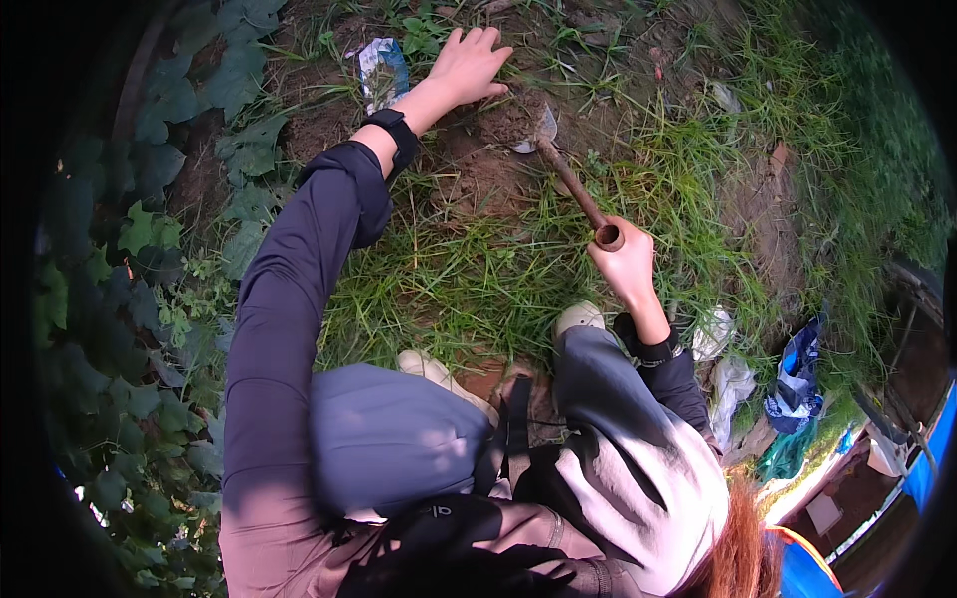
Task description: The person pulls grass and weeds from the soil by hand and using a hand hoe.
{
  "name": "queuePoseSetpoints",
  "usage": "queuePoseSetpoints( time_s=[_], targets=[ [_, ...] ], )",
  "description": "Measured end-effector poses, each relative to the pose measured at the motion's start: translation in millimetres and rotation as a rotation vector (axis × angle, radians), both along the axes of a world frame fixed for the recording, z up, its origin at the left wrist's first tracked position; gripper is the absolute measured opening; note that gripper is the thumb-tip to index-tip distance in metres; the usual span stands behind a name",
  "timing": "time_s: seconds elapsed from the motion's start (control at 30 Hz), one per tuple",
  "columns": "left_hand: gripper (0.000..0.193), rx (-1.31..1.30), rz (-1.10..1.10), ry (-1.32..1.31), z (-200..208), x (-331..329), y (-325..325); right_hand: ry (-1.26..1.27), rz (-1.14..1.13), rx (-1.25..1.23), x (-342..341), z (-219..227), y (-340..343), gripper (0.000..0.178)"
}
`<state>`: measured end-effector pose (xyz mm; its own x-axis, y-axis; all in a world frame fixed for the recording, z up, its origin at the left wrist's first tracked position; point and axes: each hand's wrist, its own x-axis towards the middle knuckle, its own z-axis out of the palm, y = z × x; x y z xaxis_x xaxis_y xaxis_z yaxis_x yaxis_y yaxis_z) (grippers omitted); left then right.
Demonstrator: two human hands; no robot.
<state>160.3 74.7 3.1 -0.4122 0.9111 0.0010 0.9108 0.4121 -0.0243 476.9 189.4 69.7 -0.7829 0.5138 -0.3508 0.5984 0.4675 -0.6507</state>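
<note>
My right hand (628,267) is closed around the near end of a small hand hoe (573,184) with a rusty, hollow tube handle. The hoe's pale metal blade rests at the bare brown soil (483,184), partly hidden by dirt and grass. Farther forward, to the left of the blade, my left hand (467,68) reaches over the ground with its fingers spread and nothing in them. A crumpled blue and silver wrapper (384,72) lies beside my left wrist, which has a dark band on it.
Green grass (429,269) grows around the soil patch and between my shoes (580,317). Broad-leaved vines (110,369) climb along the left. To the right lie white plastic scraps (733,389) and a dark blue and white bag (796,379). Blue sheeting (927,448) stands farther right.
</note>
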Motion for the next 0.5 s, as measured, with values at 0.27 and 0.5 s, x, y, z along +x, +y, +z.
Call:
queuePoseSetpoints(
  time_s=[0.27,0.5],
  targets=[
    [0.015,0.193,0.040,-0.150,-30,-22,0,-0.038,0.016,0.001,18,6,6,0.029],
    [0.019,0.313,0.243,-0.295,-33,-41,-47,-0.036,0.018,-0.003,17,5,6,0.031]
  ],
)
